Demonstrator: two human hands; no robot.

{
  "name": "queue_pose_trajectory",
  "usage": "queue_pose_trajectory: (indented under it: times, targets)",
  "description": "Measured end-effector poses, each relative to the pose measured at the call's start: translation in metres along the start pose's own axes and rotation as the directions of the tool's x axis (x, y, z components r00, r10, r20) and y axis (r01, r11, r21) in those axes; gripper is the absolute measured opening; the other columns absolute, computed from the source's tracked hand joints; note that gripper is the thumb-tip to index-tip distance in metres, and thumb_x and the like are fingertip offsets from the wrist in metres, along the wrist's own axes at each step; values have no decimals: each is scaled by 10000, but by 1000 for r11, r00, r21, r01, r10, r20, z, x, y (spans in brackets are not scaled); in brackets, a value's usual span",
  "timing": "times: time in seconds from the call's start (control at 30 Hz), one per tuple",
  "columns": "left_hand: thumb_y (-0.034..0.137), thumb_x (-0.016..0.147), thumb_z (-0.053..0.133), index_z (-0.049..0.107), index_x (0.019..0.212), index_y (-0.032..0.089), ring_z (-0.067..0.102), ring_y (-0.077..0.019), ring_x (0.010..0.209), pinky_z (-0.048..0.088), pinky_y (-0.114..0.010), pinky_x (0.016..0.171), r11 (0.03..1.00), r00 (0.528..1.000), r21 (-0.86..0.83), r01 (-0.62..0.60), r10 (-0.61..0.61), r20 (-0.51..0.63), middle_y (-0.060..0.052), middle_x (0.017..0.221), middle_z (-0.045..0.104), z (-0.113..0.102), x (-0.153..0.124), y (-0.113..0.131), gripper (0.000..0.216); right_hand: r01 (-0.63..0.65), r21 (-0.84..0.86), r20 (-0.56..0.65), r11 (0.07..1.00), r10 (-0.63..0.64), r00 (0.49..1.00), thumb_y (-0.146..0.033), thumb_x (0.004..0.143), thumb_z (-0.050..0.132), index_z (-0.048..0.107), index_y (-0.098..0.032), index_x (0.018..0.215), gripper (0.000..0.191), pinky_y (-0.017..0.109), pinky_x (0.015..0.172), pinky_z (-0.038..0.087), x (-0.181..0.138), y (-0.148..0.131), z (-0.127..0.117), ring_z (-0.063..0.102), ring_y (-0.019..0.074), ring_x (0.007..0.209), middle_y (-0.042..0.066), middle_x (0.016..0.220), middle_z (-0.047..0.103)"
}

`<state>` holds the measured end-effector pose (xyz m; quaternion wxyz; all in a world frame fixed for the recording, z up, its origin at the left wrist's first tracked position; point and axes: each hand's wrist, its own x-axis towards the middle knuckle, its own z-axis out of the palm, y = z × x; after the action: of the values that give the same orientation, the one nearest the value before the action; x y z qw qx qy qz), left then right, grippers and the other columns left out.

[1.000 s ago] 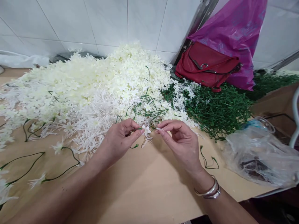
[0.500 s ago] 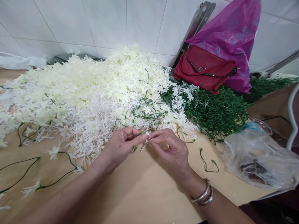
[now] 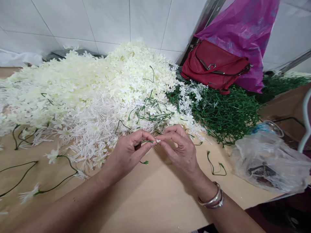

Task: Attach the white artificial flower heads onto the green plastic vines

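My left hand (image 3: 130,152) pinches a thin green plastic stem (image 3: 144,162), whose leafy end sticks out below the fingers. The fingertips of my right hand (image 3: 181,149) close on a small white artificial flower (image 3: 158,141), mostly hidden by them. Both sets of fingertips meet where stem and flower come together; I cannot tell whether the two are joined. Just beyond my hands spreads a big heap of cream-white artificial flowers (image 3: 97,81), with white stamen pieces (image 3: 92,119) along its front. Several loose green stems (image 3: 155,111) lie on that heap.
Right of the flowers is a pile of green stems (image 3: 225,113), with a red handbag (image 3: 216,66) and a purple plastic bag (image 3: 252,42) behind. A clear plastic bag (image 3: 272,158) sits at the table's right edge. Stems with flowers (image 3: 52,156) lie on the left.
The white flower has turned in my right fingertips and shows less of its petals. The green stem's leafy end now sticks out further below my left hand. The view has shifted slightly.
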<state>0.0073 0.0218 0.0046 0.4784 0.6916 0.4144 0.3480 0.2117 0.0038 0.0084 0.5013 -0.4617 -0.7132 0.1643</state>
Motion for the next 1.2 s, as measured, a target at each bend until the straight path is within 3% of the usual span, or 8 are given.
queue_pose_trajectory:
  times: [0.2,0.33,0.5,0.67,0.83,1.2]
  targets:
    - [418,1088,452,624,1123,228,425,-109,602,411,-276,626,970,991,-206,130,-133,2,-22,1053,713,0,3,9,258,-162,229,-44,960,177,983,-150,909,732,758,-274,887,128,451,1018,519,3,0,-4,686,234,1130,52,1139,737]
    - [423,1090,460,616,1064,216,402,-100,591,375,-269,596,976,995,-192,99,-101,0,-10,1012,673,-1,4,4,260,-285,384,-1,878,309,951,-180,887,770,746,-256,844,90,419,1001,538,6,-1,-6,716,214,1059,40,1054,782]
    - [394,1070,516,632,1092,203,446,-106,607,378,-254,591,994,999,-94,49,-49,3,-2,910,660,-1,3,0,225,-401,485,176,778,362,915,-299,877,819,766,-252,856,73,355,887,567,8,2,-7,719,184,954,30,1023,795]
    - [389,1052,552,677,1109,189,529,-125,652,392,-253,579,999,999,-54,0,3,48,-15,859,665,0,2,-3,242,-497,500,297,709,398,868,-360,841,858,767,-240,824,151,368,916,568,8,4,-5,719,184,976,37,1056,794]
    - [368,1049,559,696,1085,188,604,-151,774,422,-262,640,998,999,-47,-33,34,32,-30,866,673,1,2,-5,228,-561,491,333,667,451,828,-470,781,892,743,-235,779,278,422,946,577,9,4,-6,733,211,978,48,1033,805]
    - [385,1048,563,694,1068,180,588,-137,730,453,-255,657,997,997,-48,-62,64,43,-16,826,667,2,1,-8,244,-605,502,406,618,449,796,-418,809,879,741,-247,783,221,414,958,560,7,5,-6,727,187,970,25,1025,794]
